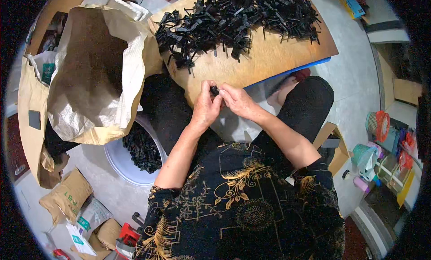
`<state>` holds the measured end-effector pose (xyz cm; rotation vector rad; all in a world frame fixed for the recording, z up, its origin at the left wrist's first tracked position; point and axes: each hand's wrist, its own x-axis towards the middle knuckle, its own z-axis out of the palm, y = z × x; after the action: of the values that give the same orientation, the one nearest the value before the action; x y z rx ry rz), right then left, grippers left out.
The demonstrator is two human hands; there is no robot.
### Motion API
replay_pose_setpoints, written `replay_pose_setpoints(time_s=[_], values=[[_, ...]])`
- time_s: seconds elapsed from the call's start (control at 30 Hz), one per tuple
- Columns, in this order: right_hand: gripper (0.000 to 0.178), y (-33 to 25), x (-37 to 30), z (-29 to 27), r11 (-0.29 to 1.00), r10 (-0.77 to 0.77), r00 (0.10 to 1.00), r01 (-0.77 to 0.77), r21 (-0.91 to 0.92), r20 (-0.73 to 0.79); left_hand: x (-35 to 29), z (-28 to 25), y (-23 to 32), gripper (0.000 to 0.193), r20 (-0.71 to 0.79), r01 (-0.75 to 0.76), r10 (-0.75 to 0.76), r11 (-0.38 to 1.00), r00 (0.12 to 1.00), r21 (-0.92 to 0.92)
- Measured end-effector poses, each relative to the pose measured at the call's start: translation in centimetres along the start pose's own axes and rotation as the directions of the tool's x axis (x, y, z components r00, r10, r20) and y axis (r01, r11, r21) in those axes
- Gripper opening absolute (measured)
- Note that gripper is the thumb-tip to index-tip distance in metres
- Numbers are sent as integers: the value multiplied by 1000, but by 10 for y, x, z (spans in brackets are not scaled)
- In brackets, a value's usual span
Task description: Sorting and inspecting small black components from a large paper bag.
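A large, open-mouthed beige woven sack with a pale inner face (85, 123) stands at the person's left, its wide mouth probably left gaping for easy reach. Ahead lies a tan wooden board (274, 53), bearing a loose heap of thin black plastic pieces (242, 19) toward its far side, which leaves bare wood nearest the person. A round white plastic basin (117, 169), holding more small black parts (142, 148), sits on the floor beside the left leg, seemingly within arm's reach. The left hand (207, 106) and right hand (239, 101) meet over the board's near edge, thumbs and fingertips pinching opposite sides of one small black piece (214, 90), likely for steady control. Its finer shape is hidden.
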<state>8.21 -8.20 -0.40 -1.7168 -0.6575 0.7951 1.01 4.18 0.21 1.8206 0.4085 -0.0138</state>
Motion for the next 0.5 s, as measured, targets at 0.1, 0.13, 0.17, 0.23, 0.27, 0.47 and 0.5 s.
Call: replay_pose_setpoints(time_s=[0.1, 0.13, 0.17, 0.23, 0.27, 0.47, 0.5], values=[[21, 12, 4, 6, 991, -125, 985, 117, -65, -121, 4, 2, 8, 26, -73, -36, 48, 986, 996, 164], [21, 11, 5, 8, 980, -184, 967, 168, -103, -176, 5, 2, 7, 26, -77, -39, 53, 985, 996, 168], [21, 11, 7, 5, 979, -192, 966, 176, -102, -176, 6, 3, 6, 25, -125, -66, 89, 981, 988, 183], [21, 3, 7, -3, 969, 30, 999, -33, 244, 17, 6, 1, 9, 23, -183, -57, 56, 998, 982, 4], [21, -6, 5, -3, 969, 22, 1000, -26, 247, 17, 6, -2, 12, 22, -178, -21, -14, 981, 984, -192], [20, -11, -8, -10, 840, 90, 989, -140, 524, 119, -6, -21, 25, 25, 129, 156, -96, 385, 987, -910], [20, -11, -10, -11, 842, 85, 990, -133, 523, 115, -8, -20, 28, 28, 138, 171, -122, 331, 983, -928]])
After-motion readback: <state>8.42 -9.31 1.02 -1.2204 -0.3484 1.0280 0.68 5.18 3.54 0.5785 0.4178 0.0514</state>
